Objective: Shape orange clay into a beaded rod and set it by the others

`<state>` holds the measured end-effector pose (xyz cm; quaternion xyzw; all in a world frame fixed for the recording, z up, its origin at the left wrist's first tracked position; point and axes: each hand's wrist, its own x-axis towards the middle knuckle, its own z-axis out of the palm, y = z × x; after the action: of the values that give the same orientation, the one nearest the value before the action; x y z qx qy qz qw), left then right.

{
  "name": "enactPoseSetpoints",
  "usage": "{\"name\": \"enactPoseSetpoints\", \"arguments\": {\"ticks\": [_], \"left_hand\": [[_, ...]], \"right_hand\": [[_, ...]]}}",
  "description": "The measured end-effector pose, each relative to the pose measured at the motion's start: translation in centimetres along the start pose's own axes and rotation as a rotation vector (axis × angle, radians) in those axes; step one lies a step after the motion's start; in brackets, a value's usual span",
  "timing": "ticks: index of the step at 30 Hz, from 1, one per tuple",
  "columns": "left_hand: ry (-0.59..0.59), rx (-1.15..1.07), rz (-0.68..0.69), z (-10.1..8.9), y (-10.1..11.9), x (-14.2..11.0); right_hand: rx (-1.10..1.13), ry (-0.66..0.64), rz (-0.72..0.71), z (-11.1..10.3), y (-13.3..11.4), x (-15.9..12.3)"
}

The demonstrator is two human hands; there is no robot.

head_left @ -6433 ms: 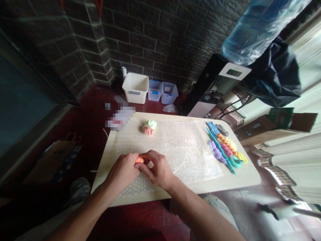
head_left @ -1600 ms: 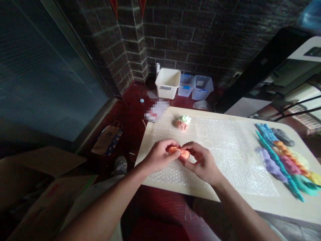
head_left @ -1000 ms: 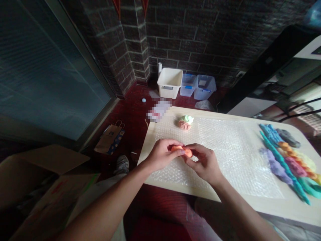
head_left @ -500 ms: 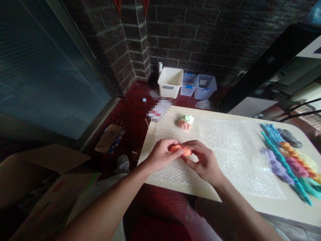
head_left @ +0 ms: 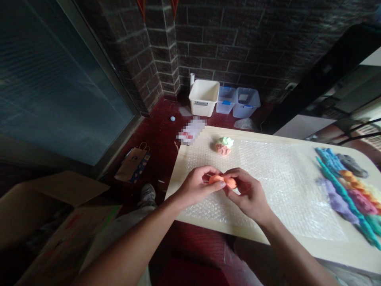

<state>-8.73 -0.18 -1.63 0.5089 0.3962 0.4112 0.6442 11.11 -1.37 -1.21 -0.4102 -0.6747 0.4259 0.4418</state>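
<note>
A lump of orange modelling clay is held between both hands above the near left part of the table. My left hand grips its left side, the thumb lying along the front. On the right, my right hand pinches the other end between thumb and fingers. The clay looks narrower in the middle, with rounded ends; fingers hide part of it. Beyond the hands, a ball of pinkish clay with pale green clay on top sits on bubble wrap.
Several coloured clay pieces lie at the table's right, among them a teal strip, a purple lump and a blue piece. A cream bin and clear boxes stand by the wall. An open cardboard box is at left.
The view has shifted slightly, so things sit a little differently in it. Both hands keep hold of the orange clay, with the right fingers a little closer to its middle.
</note>
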Motion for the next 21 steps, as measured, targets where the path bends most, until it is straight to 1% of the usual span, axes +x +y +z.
{"name": "enactPoseSetpoints", "arguments": {"ticks": [4,8,12,16,18,21], "left_hand": [[0.002,-0.038,-0.016,-0.1,0.07,-0.03],[0.04,-0.02,-0.047,-0.14,-0.27,-0.04],[0.047,-0.042,-0.098,-0.05,-0.74,-0.15],[0.039,-0.008,-0.116,-0.05,-0.87,-0.5],[0.021,-0.01,-0.119,-0.11,-0.74,-0.72],[0.004,-0.076,-0.143,-0.19,-0.51,-0.95]], "right_hand": [[-0.001,-0.012,0.004,0.1,-0.12,0.13],[-0.003,-0.036,0.004,0.32,-0.14,0.12],[-0.118,-0.038,-0.024,0.37,-0.05,-0.01],[-0.216,-0.032,-0.069,0.47,-0.03,-0.26],[-0.206,-0.03,-0.051,0.55,0.02,-0.41],[-0.156,-0.041,-0.009,0.58,0.17,-0.48]]}}
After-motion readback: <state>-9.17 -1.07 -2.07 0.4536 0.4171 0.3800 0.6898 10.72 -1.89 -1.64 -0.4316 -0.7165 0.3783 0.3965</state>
